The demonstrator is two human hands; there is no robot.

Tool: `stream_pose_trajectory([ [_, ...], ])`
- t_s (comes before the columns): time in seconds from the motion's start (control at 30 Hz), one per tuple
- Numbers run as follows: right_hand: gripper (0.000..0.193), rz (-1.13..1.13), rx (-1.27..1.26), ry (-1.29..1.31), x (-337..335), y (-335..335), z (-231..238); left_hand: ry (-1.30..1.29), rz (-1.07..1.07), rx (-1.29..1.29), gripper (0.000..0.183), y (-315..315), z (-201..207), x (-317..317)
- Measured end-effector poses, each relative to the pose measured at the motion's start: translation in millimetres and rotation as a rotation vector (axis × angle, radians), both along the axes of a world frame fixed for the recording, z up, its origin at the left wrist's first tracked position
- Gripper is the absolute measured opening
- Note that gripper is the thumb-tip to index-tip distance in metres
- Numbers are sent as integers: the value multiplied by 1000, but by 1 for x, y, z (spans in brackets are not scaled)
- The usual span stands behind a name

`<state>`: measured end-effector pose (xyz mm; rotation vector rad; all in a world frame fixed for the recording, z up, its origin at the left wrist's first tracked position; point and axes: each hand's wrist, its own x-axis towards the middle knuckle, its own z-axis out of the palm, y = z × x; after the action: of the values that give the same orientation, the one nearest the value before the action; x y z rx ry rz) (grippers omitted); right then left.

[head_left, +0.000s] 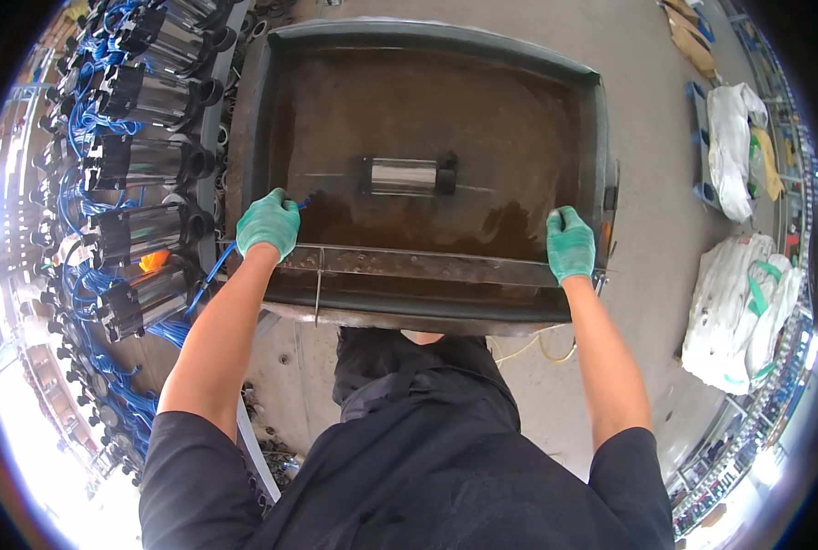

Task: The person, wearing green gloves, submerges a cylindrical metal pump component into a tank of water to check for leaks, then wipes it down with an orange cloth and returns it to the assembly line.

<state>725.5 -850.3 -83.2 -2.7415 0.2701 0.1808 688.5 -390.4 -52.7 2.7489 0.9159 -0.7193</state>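
A metal tank (605, 119) of brown water stands in front of me. In it lies a silver cylindrical pump (404, 176) with black ends, on its side near the middle. My left hand (269, 225), in a green glove, is closed at the tank's near left side. A blue cable (214, 277) runs up into that hand and comes out beyond it toward the water. Also gloved in green, my right hand (571, 244) is closed at the right end of a metal crossbar (436, 266) spanning the tank's near side. What its fingers hold is hidden.
Several similar silver-and-black pumps (143, 163) with coiled blue cables stand in a row along the left. White sacks (737, 312) lie on the floor at the right, with crowded shelving (798, 147) beyond. A thin yellow hose (555, 351) lies below the tank's near edge.
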Motion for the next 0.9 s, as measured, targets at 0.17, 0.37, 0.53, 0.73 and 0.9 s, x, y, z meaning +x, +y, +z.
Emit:
stream_pose_trajectory([
  [0.17,27,0,-3,28,2,0,1,22,-9,15,30,0,-3,1],
  [0.37,28,12,-12,2,1,0,-1,-13,-12,21,29,2,-6,-1],
  [0.53,28,7,-30,20,1,-2,0,-8,-11,-1,28,-2,0,1],
  [0.73,28,2,-20,6,1,-1,1,-21,-18,18,29,2,-6,1],
  [0.9,28,21,-21,-8,1,0,0,-19,-14,18,29,3,-7,-2],
])
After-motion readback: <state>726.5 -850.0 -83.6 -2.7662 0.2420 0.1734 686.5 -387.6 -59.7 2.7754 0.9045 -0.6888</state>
